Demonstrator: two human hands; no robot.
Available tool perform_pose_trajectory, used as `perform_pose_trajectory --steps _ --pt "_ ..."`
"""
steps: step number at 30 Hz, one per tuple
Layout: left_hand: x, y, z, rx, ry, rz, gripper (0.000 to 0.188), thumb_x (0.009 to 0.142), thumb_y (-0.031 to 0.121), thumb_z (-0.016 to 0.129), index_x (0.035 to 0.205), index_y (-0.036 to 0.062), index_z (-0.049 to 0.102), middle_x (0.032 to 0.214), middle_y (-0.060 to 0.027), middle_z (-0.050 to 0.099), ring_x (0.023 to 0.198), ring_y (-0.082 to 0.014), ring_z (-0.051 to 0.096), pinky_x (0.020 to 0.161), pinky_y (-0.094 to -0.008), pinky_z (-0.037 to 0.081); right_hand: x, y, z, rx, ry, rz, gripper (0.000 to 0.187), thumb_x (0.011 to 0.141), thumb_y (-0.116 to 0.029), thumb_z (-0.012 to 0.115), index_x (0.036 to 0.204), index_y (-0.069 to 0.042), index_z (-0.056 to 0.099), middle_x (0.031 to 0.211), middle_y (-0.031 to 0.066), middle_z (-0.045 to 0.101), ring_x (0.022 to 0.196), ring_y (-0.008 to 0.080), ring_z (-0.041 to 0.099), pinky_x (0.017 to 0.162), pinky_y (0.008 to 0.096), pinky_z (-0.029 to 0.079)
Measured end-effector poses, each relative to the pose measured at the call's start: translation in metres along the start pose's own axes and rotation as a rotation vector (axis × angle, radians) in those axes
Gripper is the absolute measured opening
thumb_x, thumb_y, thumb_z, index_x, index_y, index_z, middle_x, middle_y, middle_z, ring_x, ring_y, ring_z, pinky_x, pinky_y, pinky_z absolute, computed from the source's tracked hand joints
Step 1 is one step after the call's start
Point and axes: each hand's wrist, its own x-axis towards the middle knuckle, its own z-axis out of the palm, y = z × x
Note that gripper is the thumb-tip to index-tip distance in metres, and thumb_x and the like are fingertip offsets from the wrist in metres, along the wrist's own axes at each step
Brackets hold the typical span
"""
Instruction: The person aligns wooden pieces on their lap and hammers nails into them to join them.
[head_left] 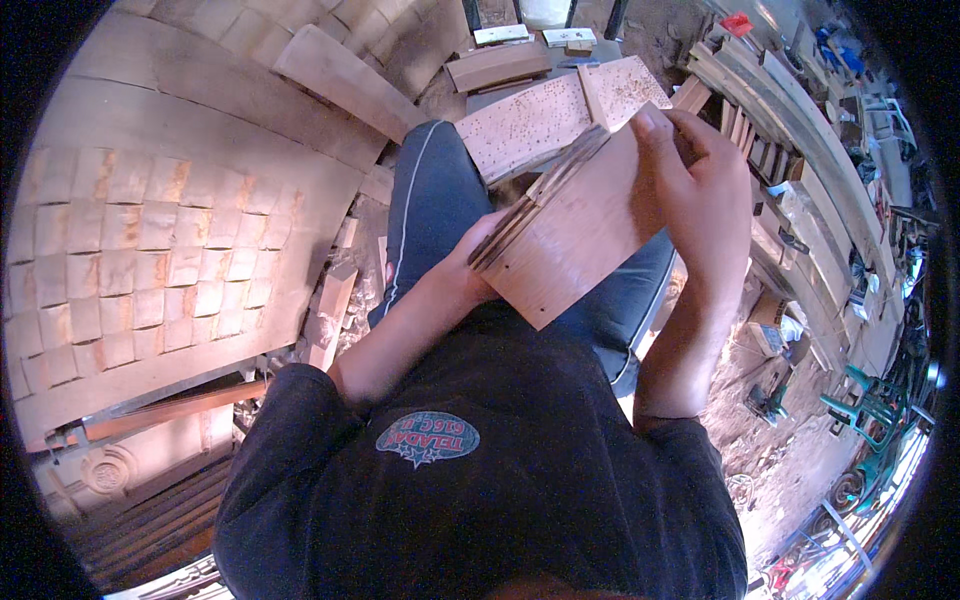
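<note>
I sit with a stack of thin, reddish-brown wooden boards [580, 235] tilted over my lap. My left hand [478, 262] grips the stack's lower left edge, fingers curled under the layered ends. My right hand [700, 195] lies over the upper right part of the top board, fingers bent over its far edge. The board's flat face points up toward the camera. My dark blue trousers [430, 210] and dark shirt fill the lower middle of the view.
A wide curved panel of small wooden tiles [160, 250] lies at my left. A speckled board [530, 120] and planks [345, 75] lie ahead. Long timber strips [790, 150] and green plastic chairs [870, 415] stand at the right on a dusty floor.
</note>
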Motion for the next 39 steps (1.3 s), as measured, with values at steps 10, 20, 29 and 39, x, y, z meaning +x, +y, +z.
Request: perform_pose_trajectory --steps 10,20,29,39 --pt "-0.02 0.008 0.071 0.367 0.277 0.196 0.044 0.106 0.034 0.052 0.134 0.0012 0.059 0.123 -0.0162 0.071 0.107 -0.0267 0.071 0.1 -0.0427 0.055 -0.004 0.011 0.006 0.117 0.074 -0.05 0.035 0.096 -0.035 0.069 0.103 -0.001 0.074 0.076 0.0221 0.069 0.071 0.0335 0.071 0.068 0.0389 0.054" --pt "-0.038 0.05 0.08 0.301 0.215 0.528 0.048 0.099 0.025 0.067 0.138 0.003 0.05 0.124 -0.015 0.067 0.11 -0.0282 0.069 0.098 -0.0441 0.057 -0.022 0.076 0.035 0.407 -0.046 -0.013 0.044 0.103 -0.033 0.064 0.131 0.001 0.063 0.116 0.013 0.069 0.102 0.0163 0.063 0.091 0.0321 0.05" --pt "-0.049 0.058 0.113 0.528 0.359 1.073 0.051 0.093 0.013 0.075 0.135 0.0006 0.049 0.124 -0.0104 0.064 0.114 -0.0203 0.062 0.1 -0.0361 0.049 -0.059 0.041 0.085 1.151 -0.354 0.386 0.095 0.096 -0.049 0.067 0.162 -0.015 0.008 0.159 0.0198 0.032 0.131 0.0354 0.055 0.099 0.0523 0.051" --pt "-0.055 0.059 0.112 0.627 0.407 1.233 0.057 0.089 0.006 0.079 0.136 -0.0018 0.048 0.125 -0.0122 0.063 0.114 -0.0193 0.061 0.102 -0.0338 0.046 -0.064 0.012 0.121 1.342 -0.373 0.524 0.093 0.088 -0.01 0.074 0.16 -0.011 0.015 0.147 0.0186 0.046 0.134 0.0319 0.049 0.108 0.0442 0.045"
